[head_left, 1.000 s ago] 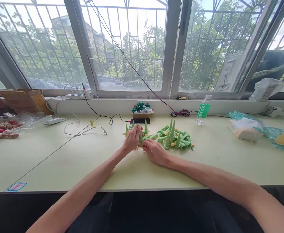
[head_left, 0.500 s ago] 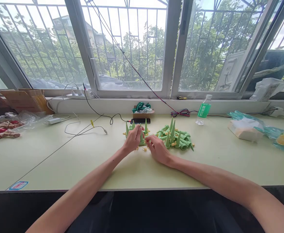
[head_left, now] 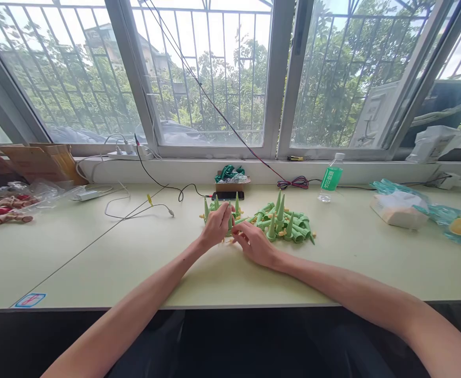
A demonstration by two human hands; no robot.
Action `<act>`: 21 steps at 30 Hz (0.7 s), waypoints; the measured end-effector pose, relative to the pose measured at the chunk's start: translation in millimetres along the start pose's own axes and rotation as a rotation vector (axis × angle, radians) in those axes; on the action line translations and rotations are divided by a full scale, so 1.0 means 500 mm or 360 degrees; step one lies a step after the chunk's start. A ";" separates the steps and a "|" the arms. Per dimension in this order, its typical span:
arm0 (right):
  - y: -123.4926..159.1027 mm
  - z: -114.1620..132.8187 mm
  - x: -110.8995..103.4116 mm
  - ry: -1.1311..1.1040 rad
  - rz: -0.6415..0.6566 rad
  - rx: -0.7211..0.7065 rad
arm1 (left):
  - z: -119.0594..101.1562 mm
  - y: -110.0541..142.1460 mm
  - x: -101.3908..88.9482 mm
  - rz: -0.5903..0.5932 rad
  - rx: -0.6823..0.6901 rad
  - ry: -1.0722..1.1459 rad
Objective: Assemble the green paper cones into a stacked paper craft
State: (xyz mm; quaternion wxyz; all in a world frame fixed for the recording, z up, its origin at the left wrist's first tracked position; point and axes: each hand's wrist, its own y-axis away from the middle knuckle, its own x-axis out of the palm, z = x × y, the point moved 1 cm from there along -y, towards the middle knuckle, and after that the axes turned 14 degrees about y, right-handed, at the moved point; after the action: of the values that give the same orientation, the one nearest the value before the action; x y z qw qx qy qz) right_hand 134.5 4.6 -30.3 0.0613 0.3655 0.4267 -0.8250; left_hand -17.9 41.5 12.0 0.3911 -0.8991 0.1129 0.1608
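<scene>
A light-green plastic cone (head_left: 230,222), like a plant watering spike, stands point up in my left hand (head_left: 215,227), whose fingers are wrapped round it. My right hand (head_left: 256,245) is at the cone's lower right side, fingertips pinched together near its base; what they hold is hidden. Small yellow-orange pieces (head_left: 231,241) lie on the table below the hands. Several other green cones (head_left: 206,211) stand upright just behind my left hand. To the right lies a heap of green cones (head_left: 299,226), some upright, with yellow bits among them.
Behind the hands are a phone (head_left: 236,196) on a cable and a small box (head_left: 232,186) of green wrapping. A water bottle (head_left: 331,179) stands back right, near a tissue pack (head_left: 398,210). White cables (head_left: 136,214) and wooden toys (head_left: 8,212) lie left.
My right hand drew back slightly to the right from the cone, then returned close to its base. My left hand has kept its hold on the cone almost unmoved.
</scene>
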 end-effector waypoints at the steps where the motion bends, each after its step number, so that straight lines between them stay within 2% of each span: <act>1: 0.000 -0.002 0.001 0.0021 -0.0017 0.0010 | 0.000 0.000 0.000 -0.0004 -0.0001 -0.0002; 11: 0.000 -0.004 0.002 0.0068 -0.0028 0.0017 | 0.002 0.001 0.000 0.0001 0.0009 -0.0033; 21: -0.005 -0.009 -0.001 0.0039 -0.0215 0.0121 | 0.007 0.001 -0.001 0.0040 0.0016 -0.0031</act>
State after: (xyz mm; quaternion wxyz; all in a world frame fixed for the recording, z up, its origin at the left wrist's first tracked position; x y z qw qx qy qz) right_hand 136.4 9.3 -29.9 -0.0136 0.3482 0.4194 -0.8383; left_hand -19.4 43.6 9.6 0.3946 -0.8941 0.1212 0.1738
